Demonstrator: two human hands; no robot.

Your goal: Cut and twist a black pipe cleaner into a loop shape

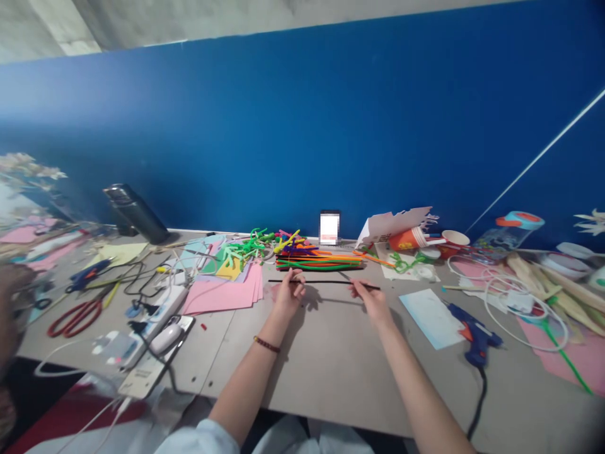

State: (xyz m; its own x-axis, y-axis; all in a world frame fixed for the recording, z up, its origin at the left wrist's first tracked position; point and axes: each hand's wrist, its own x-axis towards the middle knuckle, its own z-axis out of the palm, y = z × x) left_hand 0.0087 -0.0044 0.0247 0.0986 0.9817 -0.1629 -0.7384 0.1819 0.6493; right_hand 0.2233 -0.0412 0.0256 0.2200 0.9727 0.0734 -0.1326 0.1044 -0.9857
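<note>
A thin black pipe cleaner (pixel 326 282) stretches level between my two hands, just above the table. My left hand (pixel 289 293) pinches it toward its left end, with a short piece sticking out past the fingers. At the other side my right hand (pixel 371 301) grips it between thumb and fingers, and its tip shows beyond them. Right behind lies a bundle of orange, green and black pipe cleaners (pixel 326 262). Bent green pipe cleaner pieces (pixel 253 249) and yellow and purple ones (pixel 290 241) are heaped to the left of it.
Pink paper sheets (pixel 222 297), a power strip (pixel 161 315) and red-handled scissors (pixel 78 315) lie left. A phone (pixel 329 228) with a lit screen leans at the back. On the right are a blue glue gun (pixel 475 331), a white-blue card (pixel 431 318) and paper cups (pixel 407 239).
</note>
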